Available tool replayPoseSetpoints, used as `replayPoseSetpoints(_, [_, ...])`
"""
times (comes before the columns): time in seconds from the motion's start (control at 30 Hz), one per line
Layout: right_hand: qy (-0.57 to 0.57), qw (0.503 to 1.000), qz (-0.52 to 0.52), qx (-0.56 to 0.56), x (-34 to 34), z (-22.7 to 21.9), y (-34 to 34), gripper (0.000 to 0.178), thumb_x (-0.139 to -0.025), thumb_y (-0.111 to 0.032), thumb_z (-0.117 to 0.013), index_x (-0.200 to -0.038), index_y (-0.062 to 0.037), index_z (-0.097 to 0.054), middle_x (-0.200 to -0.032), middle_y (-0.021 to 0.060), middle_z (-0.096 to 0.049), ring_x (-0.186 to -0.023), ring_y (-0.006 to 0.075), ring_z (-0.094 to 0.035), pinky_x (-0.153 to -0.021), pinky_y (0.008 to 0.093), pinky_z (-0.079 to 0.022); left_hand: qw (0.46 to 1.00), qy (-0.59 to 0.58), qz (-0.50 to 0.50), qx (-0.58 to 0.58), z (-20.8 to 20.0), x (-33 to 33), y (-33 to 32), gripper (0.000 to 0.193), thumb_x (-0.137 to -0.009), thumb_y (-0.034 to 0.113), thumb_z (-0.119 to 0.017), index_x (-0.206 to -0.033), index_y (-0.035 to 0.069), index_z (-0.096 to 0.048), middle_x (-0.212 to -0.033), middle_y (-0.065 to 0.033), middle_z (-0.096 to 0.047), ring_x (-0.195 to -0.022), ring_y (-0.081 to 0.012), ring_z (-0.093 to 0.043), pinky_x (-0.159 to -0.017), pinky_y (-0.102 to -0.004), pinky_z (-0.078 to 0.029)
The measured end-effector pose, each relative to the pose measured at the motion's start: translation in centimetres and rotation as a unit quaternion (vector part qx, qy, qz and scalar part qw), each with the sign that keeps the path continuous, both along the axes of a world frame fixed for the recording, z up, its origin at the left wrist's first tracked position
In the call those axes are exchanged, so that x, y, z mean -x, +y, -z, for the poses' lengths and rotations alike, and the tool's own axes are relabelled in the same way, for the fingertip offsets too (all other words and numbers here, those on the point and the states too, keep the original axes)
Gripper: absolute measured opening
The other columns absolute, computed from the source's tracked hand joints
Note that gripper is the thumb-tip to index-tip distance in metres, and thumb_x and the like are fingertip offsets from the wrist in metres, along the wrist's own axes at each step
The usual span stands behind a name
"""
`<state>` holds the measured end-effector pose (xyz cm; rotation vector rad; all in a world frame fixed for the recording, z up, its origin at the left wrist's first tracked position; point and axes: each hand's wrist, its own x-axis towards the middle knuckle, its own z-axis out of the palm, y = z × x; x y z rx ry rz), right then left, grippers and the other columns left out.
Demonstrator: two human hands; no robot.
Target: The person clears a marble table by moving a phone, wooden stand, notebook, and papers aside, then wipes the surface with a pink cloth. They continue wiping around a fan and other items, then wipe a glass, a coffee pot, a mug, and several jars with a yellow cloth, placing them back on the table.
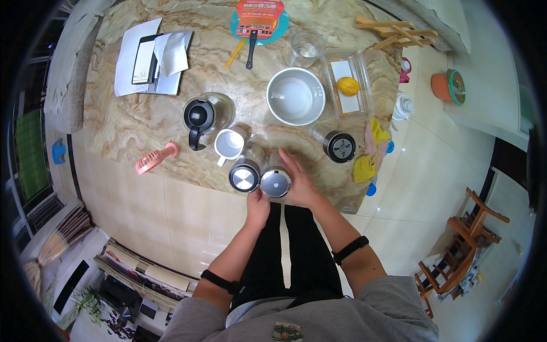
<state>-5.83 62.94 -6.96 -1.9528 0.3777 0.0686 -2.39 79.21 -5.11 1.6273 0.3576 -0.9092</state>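
Observation:
Two clear glass bottles stand side by side at the table's near edge: a left bottle [245, 176] and a right bottle [276, 182], each topped by a round silver lid with a dark rim. Along the right side of the right bottle, my right hand [301, 183] is closed with its fingers stretched forward round the glass. My left hand [258, 207] is curled against the near side of the left bottle, close to where the two lids meet. Its thumb shows; its other fingers are mostly hidden. A white mug [229, 143] stands just beyond the left bottle.
Around them on the marble table [228, 176] are a glass pitcher [199, 114], white pot [296, 97], dark-lidded jar [339, 146], pink handheld fan [156, 159], yellow lemon [348, 86] in a clear tray, yellow cloth [365, 169], drinking glass [307, 49], papers [130, 60] and hand fans [258, 20].

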Motion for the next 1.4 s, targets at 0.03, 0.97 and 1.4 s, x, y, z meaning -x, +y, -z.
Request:
replayPoseSetpoints(0.03, [-0.004,0.999,-0.006,0.053,0.3,0.4,-0.3,0.082,-0.070,-0.011,-0.083,-0.142,-0.0090,-0.046,-0.142,0.0177,-0.049,-0.131,0.0338,-0.049,-0.108,0.0419,-0.044,1.000,0.020,-0.007,-0.010,-0.2,-0.1,-0.1,0.031,-0.100,0.007,-0.054,-0.129,-0.003,-0.059,-0.125,-0.0106,-0.064,-0.115,-0.0178,-0.059,-0.101,-0.0320,-0.044])
replayPoseSetpoints(0.97, [-0.089,0.971,0.099,0.198,-1.1,-5.4,-10.1,0.084,-0.068,-0.006,-0.084,-0.140,-0.0052,-0.042,-0.132,0.0185,-0.052,-0.123,0.0366,-0.052,-0.103,0.0422,-0.045,0.995,0.020,-0.098,-0.025,-0.7,3.5,0.3,0.066,-0.092,-0.004,-0.050,-0.153,-0.001,-0.026,-0.146,-0.0155,-0.045,-0.132,-0.0224,-0.049,-0.106,-0.0324,-0.040])
replayPoseSetpoints(1.4, [-0.061,0.989,-0.022,0.130,-4.6,-8.4,-7.5,0.078,-0.070,-0.014,-0.086,-0.135,-0.0041,-0.044,-0.130,0.0169,-0.055,-0.120,0.0331,-0.056,-0.102,0.0389,-0.046,0.991,-0.002,-0.129,-0.019,-1.2,3.3,2.6,0.068,-0.093,-0.004,-0.051,-0.155,0.001,-0.025,-0.145,-0.0165,-0.047,-0.134,-0.0233,-0.047,-0.110,-0.0334,-0.039])
